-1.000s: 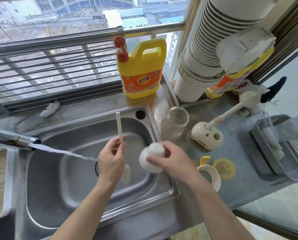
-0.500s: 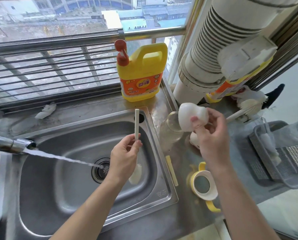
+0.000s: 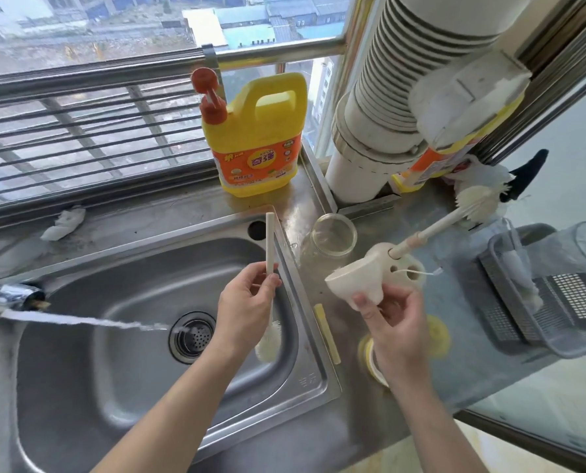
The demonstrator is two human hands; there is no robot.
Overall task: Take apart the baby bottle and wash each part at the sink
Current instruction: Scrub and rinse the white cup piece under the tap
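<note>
The white bottle part (image 3: 353, 281), pinched in the right hand (image 3: 399, 322), is now carried from over the sink (image 3: 80, 370) to right of centre. The brush (image 3: 270, 240) is kept gripped in the left hand (image 3: 243, 305), so scrubbing of this part is judged finished.

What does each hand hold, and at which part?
The left hand pinches the small brush at the middle of its white handle, bristles down. The right hand holds the cream bottle part by its narrow end.

Sink basin (image 3: 114, 387): open left of centre | water stream (image 3: 90, 322) crosses it | counter (image 3: 462, 281) right: glass jar (image 3: 332, 237), brush stand (image 3: 380, 254), basket (image 3: 503, 295) crowd passage
</note>
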